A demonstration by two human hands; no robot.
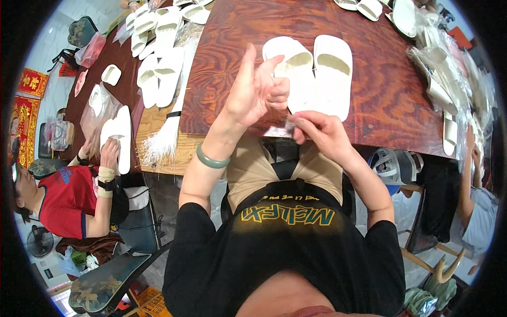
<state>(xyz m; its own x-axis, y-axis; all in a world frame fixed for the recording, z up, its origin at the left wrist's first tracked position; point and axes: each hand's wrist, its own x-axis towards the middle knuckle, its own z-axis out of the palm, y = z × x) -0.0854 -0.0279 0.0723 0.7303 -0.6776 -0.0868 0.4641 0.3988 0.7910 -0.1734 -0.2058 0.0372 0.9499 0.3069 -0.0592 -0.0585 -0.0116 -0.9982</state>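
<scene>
A pair of white slide sandals lies side by side on the wooden table, the left slide (pixel 288 50) and the right slide (pixel 336 79) with their open toes toward me. Just left of the pair, my left hand (pixel 256 92) is raised over the table edge, two digits stretched out and the other fingers curled closed. Whatever those curled fingers hold, if anything, is hidden. My right hand (pixel 323 132) is at the near edge below the slides, its thumb and fingertips pinched together. Something thin and clear may be at the pinch, too small to name.
The reddish wooden table (pixel 391 105) spreads before me. At left lie a bundle of thin white strands (pixel 162 140) and several white slides (pixel 158 74). A co-worker in a red shirt (pixel 66 201) handles a white slide. Bagged slides (pixel 438 68) crowd the right, near another person's arm (pixel 467 179).
</scene>
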